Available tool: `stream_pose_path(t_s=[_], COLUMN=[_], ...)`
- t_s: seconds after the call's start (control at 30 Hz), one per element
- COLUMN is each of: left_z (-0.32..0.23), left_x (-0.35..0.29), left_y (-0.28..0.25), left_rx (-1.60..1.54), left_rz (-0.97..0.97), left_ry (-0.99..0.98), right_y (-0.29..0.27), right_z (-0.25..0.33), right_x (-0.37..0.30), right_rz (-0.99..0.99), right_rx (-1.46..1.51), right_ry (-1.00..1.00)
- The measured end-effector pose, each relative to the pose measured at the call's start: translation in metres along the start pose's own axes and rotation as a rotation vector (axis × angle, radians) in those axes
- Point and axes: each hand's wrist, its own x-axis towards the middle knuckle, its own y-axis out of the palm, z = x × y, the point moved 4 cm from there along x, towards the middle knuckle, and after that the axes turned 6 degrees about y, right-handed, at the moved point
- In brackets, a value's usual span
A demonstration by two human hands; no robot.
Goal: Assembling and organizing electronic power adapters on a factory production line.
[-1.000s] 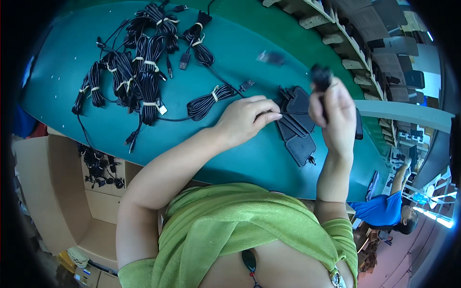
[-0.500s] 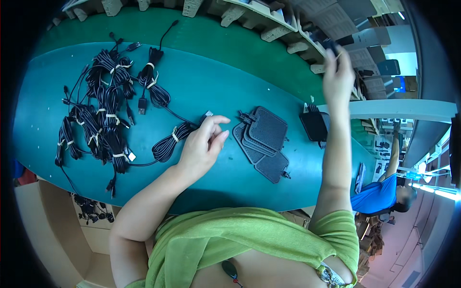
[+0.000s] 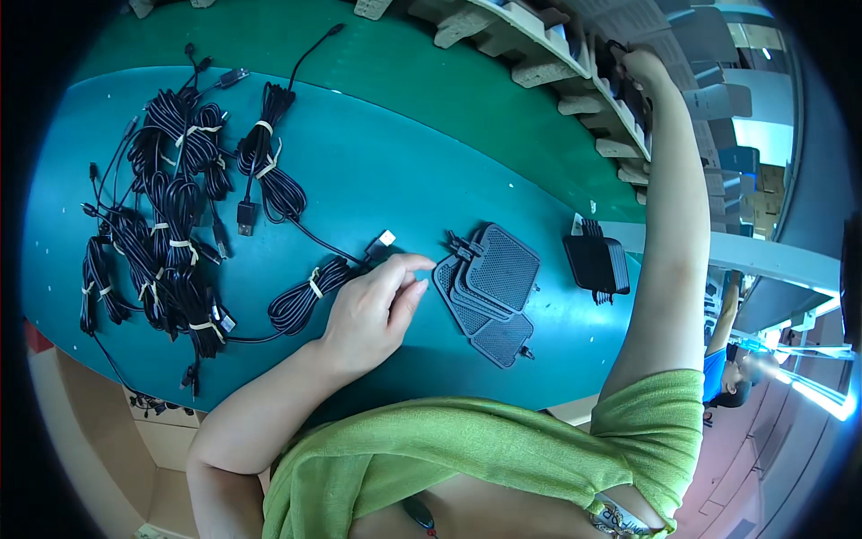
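My left hand (image 3: 377,305) rests over the table, thumb and index finger a little apart, with nothing seen between them. Beside its fingers lies a tied black cable (image 3: 310,295) with a USB plug (image 3: 384,241). Just right of the fingertips is a fanned stack of flat black mesh-textured panels (image 3: 503,269). My right arm stretches to the far right, where my right hand (image 3: 642,70) is closed at a moulded pulp tray (image 3: 530,72). A dark loop of black cable (image 3: 616,47) shows at its fingertips; the rest is hidden in the tray.
A heap of tied black cables (image 3: 171,207) covers the left of the green table (image 3: 404,162). A stack of black panels (image 3: 597,263) stands at the right, beside a pale rail. Cartons (image 3: 85,404) stand below the left edge. Another person (image 3: 725,368) is at far right.
My right hand has gone farther out and right, down to the pulp tray, with the dark item it carried. The view has shifted; my left hand stays near the same cable.
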Motion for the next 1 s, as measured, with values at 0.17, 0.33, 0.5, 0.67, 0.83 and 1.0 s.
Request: stream_pose_path(t_s=[0.17, 0.33, 0.5, 0.67, 0.83, 1.0], left_z=[-0.001, -0.001, -0.002, -0.004, -0.005, -0.002], left_x=[0.003, 0.004, 0.002, 0.006, 0.006, 0.003], left_y=[0.002, 0.000, -0.002, 0.001, 0.000, -0.001], left_rx=[0.003, 0.004, 0.032, 0.038, 0.062, 0.063], left_rz=[0.006, -0.004, -0.024, -0.009, -0.028, -0.050], left_ry=[-0.008, 0.004, 0.043, 0.044, 0.079, 0.079], right_y=[0.010, 0.049, 0.037, 0.030, 0.040, 0.045], right_z=[-0.006, 0.015, 0.003, -0.015, -0.021, -0.044], right_x=[0.024, 0.007, -0.014, 0.001, 0.011, 0.012], right_rz=[-0.287, -0.412, -0.323, -0.269, -0.357, -0.579], right_rx=[-0.291, -0.227, -0.050, -0.195, -0.163, 0.370], right_ry=[-0.145, -0.205, -0.168, -0.139, 0.112, 0.041])
